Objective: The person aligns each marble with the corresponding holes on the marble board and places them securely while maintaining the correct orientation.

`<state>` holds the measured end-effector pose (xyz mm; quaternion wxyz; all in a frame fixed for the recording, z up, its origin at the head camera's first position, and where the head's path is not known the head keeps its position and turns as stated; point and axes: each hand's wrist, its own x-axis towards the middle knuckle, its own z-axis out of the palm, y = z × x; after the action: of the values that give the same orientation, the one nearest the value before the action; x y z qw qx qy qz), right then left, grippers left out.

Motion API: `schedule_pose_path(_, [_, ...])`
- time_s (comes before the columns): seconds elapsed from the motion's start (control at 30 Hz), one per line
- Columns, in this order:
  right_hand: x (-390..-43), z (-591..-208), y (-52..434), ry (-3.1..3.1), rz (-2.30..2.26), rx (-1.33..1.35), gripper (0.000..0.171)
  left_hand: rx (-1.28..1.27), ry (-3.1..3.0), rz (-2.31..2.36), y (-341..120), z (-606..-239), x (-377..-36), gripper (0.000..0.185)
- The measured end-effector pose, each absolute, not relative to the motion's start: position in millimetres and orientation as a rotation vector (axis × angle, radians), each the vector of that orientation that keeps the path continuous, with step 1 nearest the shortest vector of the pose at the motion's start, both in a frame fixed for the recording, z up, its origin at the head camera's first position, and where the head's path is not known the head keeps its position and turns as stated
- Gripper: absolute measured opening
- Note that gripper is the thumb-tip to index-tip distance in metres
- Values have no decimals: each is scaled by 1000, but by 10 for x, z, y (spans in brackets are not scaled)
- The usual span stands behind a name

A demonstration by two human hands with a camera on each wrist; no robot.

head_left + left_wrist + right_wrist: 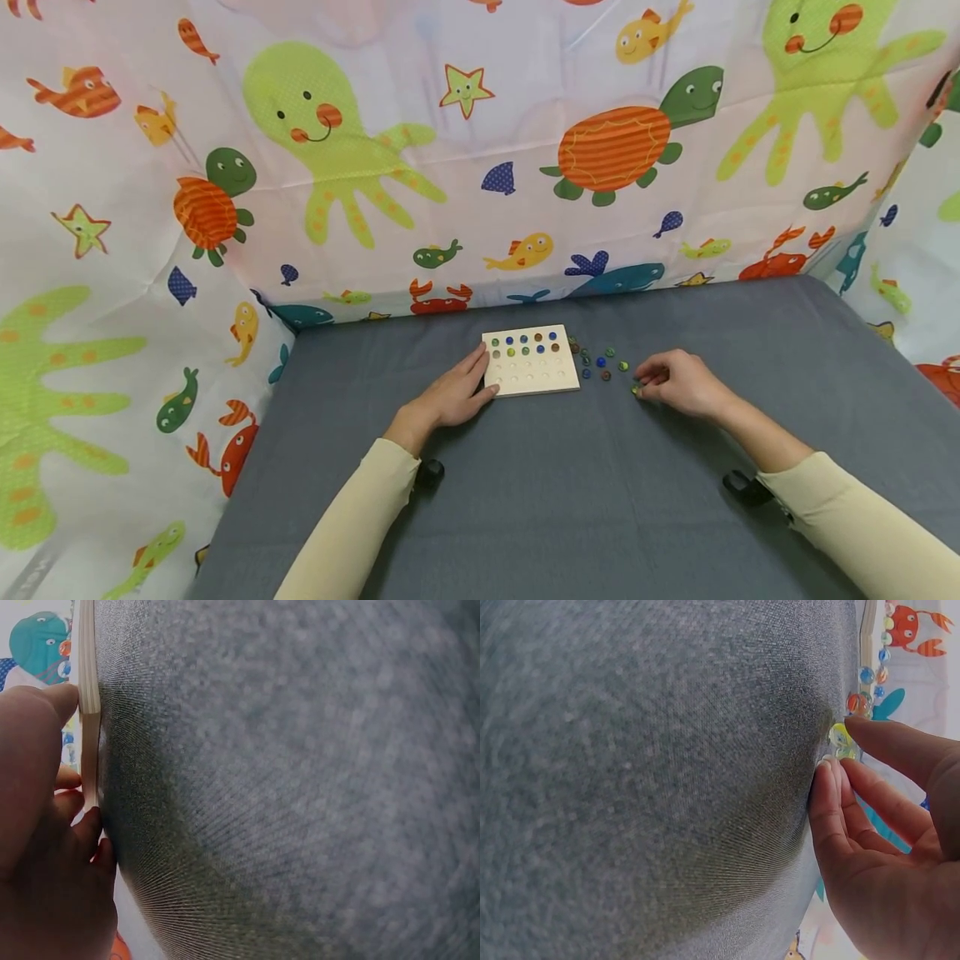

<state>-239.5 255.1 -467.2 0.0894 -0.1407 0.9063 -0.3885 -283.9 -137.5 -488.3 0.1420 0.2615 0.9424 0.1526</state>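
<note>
Nearest me, two pale sleeves (345,525) are showing at 7 and 5 o'clock, with black wrist gear (747,487) sitting by each cuff, over the grey-covered counter (555,500). Taking the wooden board (534,377) as my clock's centre, I'm finding the left hand (450,396) at 8 o'clock, its fingers holding the left edge and its thumb touching the near-left corner. At 3 o'clock the right hand (682,383) is pinching a yellow-green marble (840,735) between thumb and forefinger; I'm not managing to tell whether the marble is touching the counter. Loose marbles (601,362) are lying between that hand and the board, also toward 3 o'clock. On the board, seated marbles (524,339) are filling the two far rows, with bare hollows running nearer me. Farthest off, at 12, a sea-creature backdrop (465,208) is hanging behind the counter.
</note>
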Motion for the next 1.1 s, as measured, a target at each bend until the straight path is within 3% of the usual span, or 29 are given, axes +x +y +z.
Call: schedule_pose_path(1.1, [-2468,-4626,2487,2773,-1018,-534,7,742,2645,408,-1353,-4795,-2867,74])
